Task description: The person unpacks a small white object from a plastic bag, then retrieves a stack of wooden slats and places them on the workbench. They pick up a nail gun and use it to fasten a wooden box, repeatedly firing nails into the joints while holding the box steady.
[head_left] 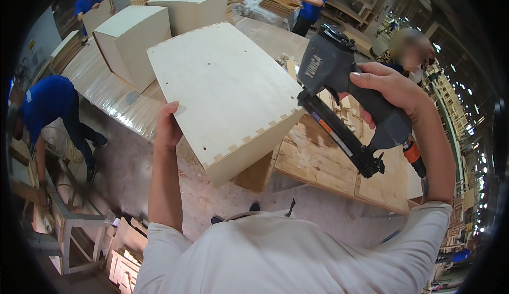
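In my right hand (389, 89) is a dark pneumatic nail gun (331, 66), its handle gripped and an orange-collared air fitting at its base. The gun's nose is close to the right corner of a pale wooden box (222, 81); I cannot tell whether they touch. Tilted toward me, the box shows a broad face with several small dark holes and finger joints along its near edge. My left hand (167, 124) grips the box's left edge, thumb on the top face and the other fingers hidden beneath it.
Two more wooden boxes (135, 44) (191, 7) stand on the film-covered table (122, 103). Wood offcuts lie on the plywood bench top (323, 156) at right. A person in blue (50, 100) bends over a frame at left; other people are farther back.
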{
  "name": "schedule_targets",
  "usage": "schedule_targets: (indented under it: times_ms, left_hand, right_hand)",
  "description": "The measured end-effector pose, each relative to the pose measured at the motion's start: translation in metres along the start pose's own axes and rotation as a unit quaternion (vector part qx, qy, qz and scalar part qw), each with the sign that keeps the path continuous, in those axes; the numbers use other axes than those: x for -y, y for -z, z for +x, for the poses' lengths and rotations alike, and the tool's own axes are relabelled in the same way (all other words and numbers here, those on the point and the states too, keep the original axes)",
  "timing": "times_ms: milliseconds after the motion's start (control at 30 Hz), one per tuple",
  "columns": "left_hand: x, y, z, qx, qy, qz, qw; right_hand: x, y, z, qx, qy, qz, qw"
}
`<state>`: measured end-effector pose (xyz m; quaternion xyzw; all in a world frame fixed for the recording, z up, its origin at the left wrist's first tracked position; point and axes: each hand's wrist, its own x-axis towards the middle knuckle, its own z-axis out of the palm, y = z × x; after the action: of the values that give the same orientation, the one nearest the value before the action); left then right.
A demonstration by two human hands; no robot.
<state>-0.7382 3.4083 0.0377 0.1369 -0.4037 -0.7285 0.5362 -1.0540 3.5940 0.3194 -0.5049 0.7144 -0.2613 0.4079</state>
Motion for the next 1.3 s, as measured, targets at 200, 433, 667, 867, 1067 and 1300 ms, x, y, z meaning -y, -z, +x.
schedule_targets:
  times_ms: [200,433,667,867,1067,1300]
  left_hand:
    - [0.000,0.004,0.000,-0.016,-0.009,0.019,1.000]
    - [0.002,0.001,0.000,0.000,0.012,-0.013,1.000]
    - [-0.001,-0.005,0.001,0.028,0.010,-0.027,0.999]
    - [0.002,0.004,0.001,0.003,-0.029,0.000,1.000]
    - [0.005,0.000,0.001,-0.011,-0.017,-0.022,1.000]
    - [-0.004,-0.009,-0.002,0.015,-0.002,-0.021,1.000]
  right_hand:
    - [0.010,-0.019,-0.006,0.060,0.015,0.036,0.997]
    - [0.007,-0.021,-0.001,0.074,-0.008,0.009,0.997]
    - [0.016,-0.036,-0.012,0.094,0.035,0.035,0.994]
    - [0.031,-0.056,-0.017,0.136,0.026,0.024,0.990]
    - [0.030,-0.062,-0.016,0.132,0.014,-0.009,0.991]
    - [0.045,-0.083,-0.025,0.157,0.044,0.020,0.986]
